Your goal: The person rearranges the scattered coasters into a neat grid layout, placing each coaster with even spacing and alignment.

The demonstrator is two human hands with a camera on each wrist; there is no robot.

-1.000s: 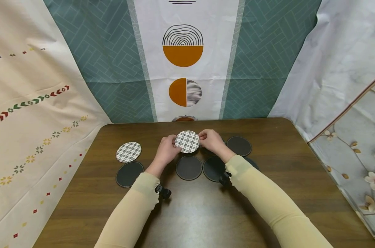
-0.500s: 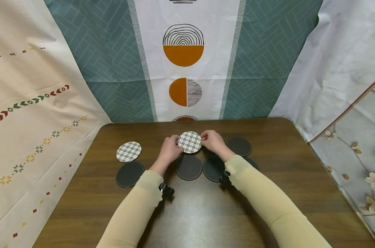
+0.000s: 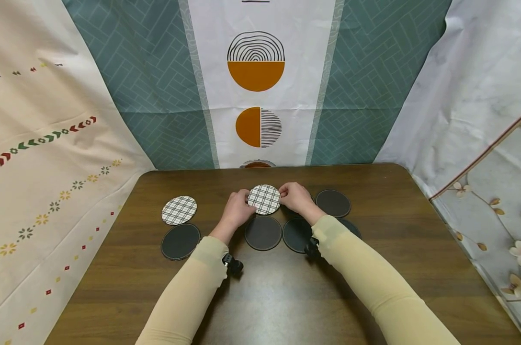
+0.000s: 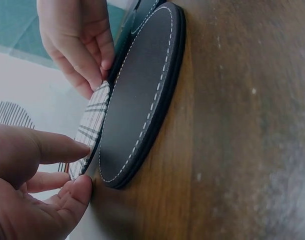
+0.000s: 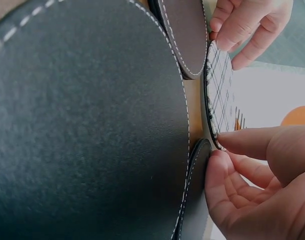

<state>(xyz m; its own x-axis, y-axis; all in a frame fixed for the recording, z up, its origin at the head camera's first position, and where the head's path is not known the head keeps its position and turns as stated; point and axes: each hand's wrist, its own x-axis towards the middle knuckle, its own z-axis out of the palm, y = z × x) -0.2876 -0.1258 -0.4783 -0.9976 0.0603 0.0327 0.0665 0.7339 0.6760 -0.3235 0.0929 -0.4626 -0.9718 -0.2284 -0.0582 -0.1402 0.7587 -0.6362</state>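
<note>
A round plaid coaster [image 3: 264, 199], white with dark crossing lines, is held between my two hands at the back middle of the table. My left hand [image 3: 236, 209] pinches its left edge, and my right hand [image 3: 296, 197] pinches the right edge. From the left wrist the plaid coaster [image 4: 92, 115] shows beside a black stitched coaster [image 4: 140, 95], close to its rim. In the right wrist view, fingers of my right hand [image 5: 262, 185] lie above and below the plaid edge. Just in front of it lies a black coaster [image 3: 263, 233].
Another plaid coaster [image 3: 179, 210] lies at the left, with a black coaster [image 3: 180, 242] in front of it. To the right are more black coasters [image 3: 333, 203], partly hidden by my right arm. Patterned cloth [image 3: 260, 96] hangs behind the wooden table [image 3: 260, 302].
Both hands have shifted a little to the right with the plaid coaster, then slightly toward the black coaster in front. The other coasters stay where they were.
</note>
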